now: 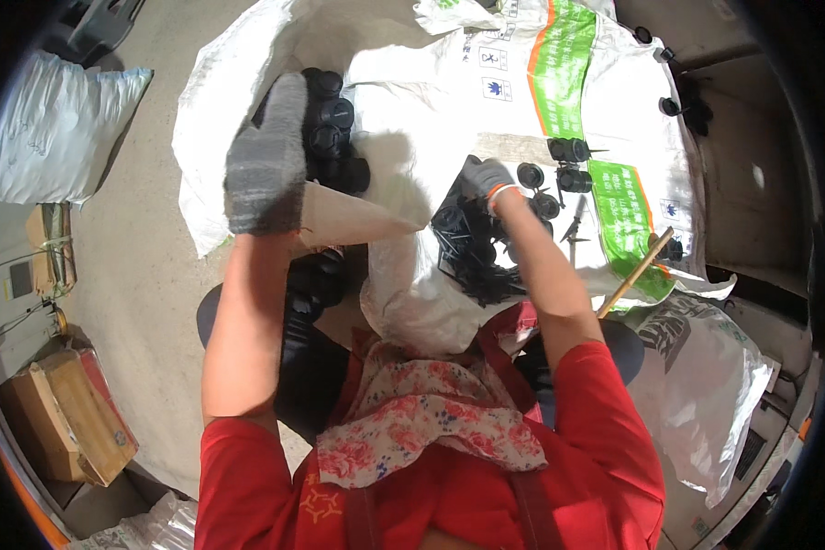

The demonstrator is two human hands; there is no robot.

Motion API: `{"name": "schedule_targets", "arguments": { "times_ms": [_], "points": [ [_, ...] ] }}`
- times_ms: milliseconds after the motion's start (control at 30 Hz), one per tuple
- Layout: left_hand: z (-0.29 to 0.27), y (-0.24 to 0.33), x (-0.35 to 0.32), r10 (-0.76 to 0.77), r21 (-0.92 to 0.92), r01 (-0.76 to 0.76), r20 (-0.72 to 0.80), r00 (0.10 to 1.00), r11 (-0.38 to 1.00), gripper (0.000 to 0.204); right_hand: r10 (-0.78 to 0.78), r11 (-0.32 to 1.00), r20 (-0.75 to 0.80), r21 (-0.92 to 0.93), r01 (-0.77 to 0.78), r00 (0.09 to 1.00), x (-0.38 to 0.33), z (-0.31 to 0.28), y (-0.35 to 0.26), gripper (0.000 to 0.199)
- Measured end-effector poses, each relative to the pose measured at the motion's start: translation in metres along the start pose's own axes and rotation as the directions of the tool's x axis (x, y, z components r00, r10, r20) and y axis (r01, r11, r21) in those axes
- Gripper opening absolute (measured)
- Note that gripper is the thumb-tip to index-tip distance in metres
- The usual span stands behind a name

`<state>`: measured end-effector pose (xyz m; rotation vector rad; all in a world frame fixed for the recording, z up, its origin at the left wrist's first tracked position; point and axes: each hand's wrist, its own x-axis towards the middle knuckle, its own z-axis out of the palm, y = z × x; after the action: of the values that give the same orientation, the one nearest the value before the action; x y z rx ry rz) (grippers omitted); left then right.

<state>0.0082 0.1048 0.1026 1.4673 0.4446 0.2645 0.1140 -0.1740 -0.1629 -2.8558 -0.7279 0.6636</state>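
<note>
My left hand (267, 160), in a grey knit glove, reaches over the mouth of a white woven sack (209, 101). Its visible glove end stretches forward beside black round plastic parts (330, 128); the palm side is hidden. My right hand (487, 179), also gloved and with an orange cuff, has its fingers bent down at the far edge of a heap of black plastic parts with thin spikes (472, 243). Those fingers are closed, and what lies in them is hidden. The heap rests on a spread white sack (412, 101) in front of me.
Loose black caps (545, 203) and pairs of parts (570, 163) lie right of the heap, near a wooden stick (634, 273). A full white bag (55, 128) stands far left, a cardboard box (77, 412) near left. Another plastic bag (701, 385) sits at right.
</note>
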Motion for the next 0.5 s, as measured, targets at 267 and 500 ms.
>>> {"name": "schedule_targets", "arguments": {
  "times_ms": [267,500],
  "points": [
    [0.018,-0.046,0.015,0.333,0.254,-0.346,0.095,0.938,0.903,0.048,0.354,0.883,0.042,0.315,-0.349,0.934,-0.031,0.020,-0.035,0.041],
    [0.047,-0.079,-0.008,0.354,0.372,-0.650,0.610,0.709,0.663,0.038,-0.027,0.811,-0.093,0.580,0.076,0.995,-0.131,-0.063,-0.033,0.046]
  ]
}}
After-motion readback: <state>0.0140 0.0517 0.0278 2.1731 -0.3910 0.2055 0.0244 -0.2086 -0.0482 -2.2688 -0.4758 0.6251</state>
